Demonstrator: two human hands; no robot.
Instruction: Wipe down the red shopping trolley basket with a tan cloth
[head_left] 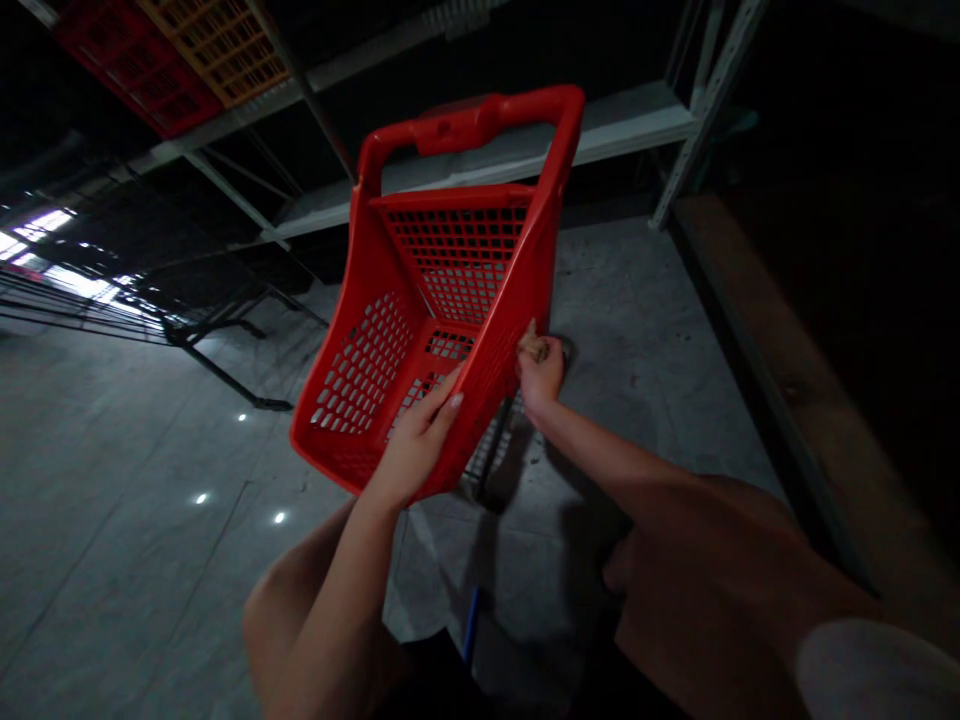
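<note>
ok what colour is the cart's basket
Red [the basket looks a single plain red], showing best in the head view.

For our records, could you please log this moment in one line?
left hand: gripping red shopping cart | right hand: holding crumpled tan wad at its outer side
</note>
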